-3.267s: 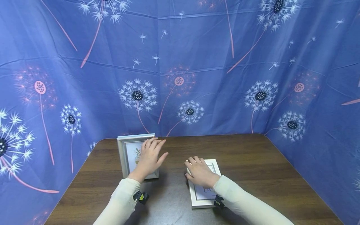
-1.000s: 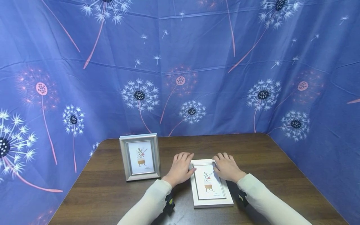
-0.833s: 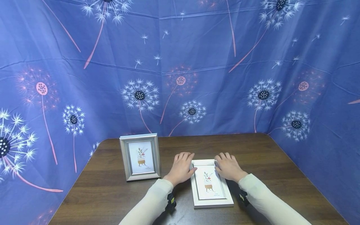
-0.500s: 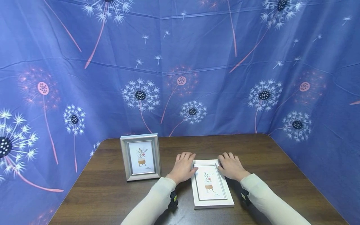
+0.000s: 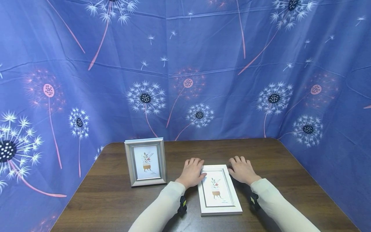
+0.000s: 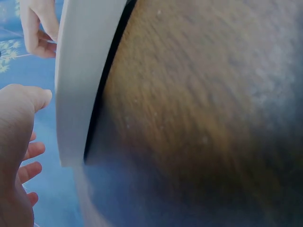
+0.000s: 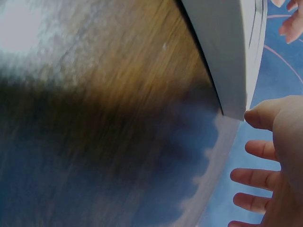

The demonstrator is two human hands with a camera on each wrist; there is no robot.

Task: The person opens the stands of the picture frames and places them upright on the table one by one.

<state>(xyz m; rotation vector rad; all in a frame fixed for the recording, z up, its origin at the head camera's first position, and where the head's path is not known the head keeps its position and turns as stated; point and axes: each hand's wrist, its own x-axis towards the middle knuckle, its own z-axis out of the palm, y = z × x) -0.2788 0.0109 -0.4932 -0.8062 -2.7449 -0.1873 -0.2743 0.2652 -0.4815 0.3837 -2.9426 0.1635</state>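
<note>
Lying flat and face-up on the wooden table (image 5: 278, 167), the white picture frame (image 5: 219, 190) sits near the front edge, between the two hands. The left hand (image 5: 192, 171) rests palm-down on the table at the frame's far left corner, fingers relaxed and nearly straight, the thumb touching or just beside the frame's edge; it grips nothing. The right hand (image 5: 242, 169) rests likewise just beside the far right corner, fingers loosely spread, holding nothing; whether it touches the frame cannot be told. The left wrist view shows the frame's white side wall (image 6: 80, 80) close to the thumb (image 6: 28, 101), apart by a narrow gap. The right wrist view shows the same at the opposite corner (image 7: 227, 52), thumb (image 7: 262, 116) just beside it.

A second, silver frame (image 5: 146, 162) stands upright to the left, well apart from both hands.

Assessment: the white frame appears rigid and light, with a smooth moulding likely to slip under flat fingers. Its glazed front is probably fragile. The sound hold is on the two long side rails, thumbs above and fingers below, avoiding pressure on the pane.
</note>
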